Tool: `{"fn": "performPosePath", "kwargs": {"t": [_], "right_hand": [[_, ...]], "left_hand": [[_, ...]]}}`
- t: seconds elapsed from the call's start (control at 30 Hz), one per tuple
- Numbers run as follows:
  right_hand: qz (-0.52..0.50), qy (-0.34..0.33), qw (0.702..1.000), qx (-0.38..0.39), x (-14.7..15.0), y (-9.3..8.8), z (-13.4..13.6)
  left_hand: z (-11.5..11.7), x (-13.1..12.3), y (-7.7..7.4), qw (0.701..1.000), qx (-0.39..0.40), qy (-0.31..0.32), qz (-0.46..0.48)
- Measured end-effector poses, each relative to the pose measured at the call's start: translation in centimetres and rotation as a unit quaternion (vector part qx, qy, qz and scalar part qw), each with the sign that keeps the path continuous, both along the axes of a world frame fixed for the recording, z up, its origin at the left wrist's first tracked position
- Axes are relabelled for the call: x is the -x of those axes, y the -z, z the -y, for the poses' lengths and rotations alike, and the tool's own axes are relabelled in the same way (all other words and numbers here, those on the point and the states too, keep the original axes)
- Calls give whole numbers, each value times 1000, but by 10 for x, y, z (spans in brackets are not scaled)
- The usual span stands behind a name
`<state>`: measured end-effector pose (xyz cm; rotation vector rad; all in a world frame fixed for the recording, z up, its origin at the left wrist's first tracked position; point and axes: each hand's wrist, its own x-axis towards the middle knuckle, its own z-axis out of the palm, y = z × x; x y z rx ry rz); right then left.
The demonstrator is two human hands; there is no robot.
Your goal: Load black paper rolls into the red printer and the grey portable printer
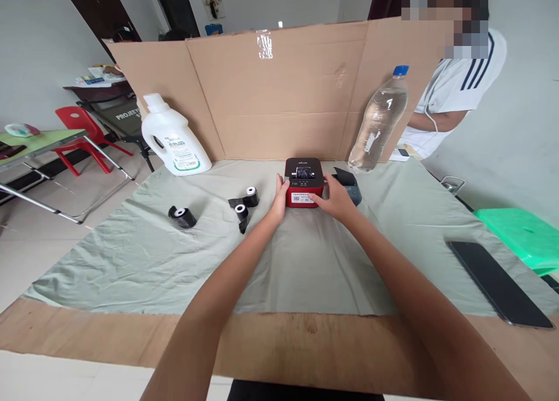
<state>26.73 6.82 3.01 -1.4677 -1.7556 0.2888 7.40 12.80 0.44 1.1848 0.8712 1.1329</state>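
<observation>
A small red and black box-shaped device stands on the cloth in front of me, with a white label on its front and a dark round window on top. My left hand presses against its left side, fingers pointing away from me. On the right side, my right hand grips it with the thumb across the front label. Just behind my right hand sits a dark grey device with a raised black flap, partly hidden. Left of my left hand lie small black rolls with white cores, a rear one and a nearer one.
Another black roll lies farther left. A white jug and a water bottle lean near the cardboard screen. A phone lies at right, beside a green stool. A person is behind the screen.
</observation>
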Motion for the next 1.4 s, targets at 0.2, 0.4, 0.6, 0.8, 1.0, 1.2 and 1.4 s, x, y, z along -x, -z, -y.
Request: {"fn": "performPosePath", "kwargs": {"t": [0.2,0.4,0.6,0.8,1.0,1.2,1.4], "right_hand": [[52,296,953,30,-28,20,6],[113,272,954,65,-29,18,22],[108,265,956,60,13,-1,118],[123,198,971,48,59,19,161],[114,175,974,82,62,28,160],[80,182,970,143,59,21,165],[70,163,973,145,57,22,164]], "left_hand": [[82,16,15,973,-91,-39,-210],[139,26,11,880,-200,117,-415],[142,26,6,839,-253,152,-457],[141,29,6,868,-249,103,-418],[134,28,10,879,-219,65,-419],[135,30,7,897,-208,29,-390],[136,32,4,898,-210,22,-386]]}}
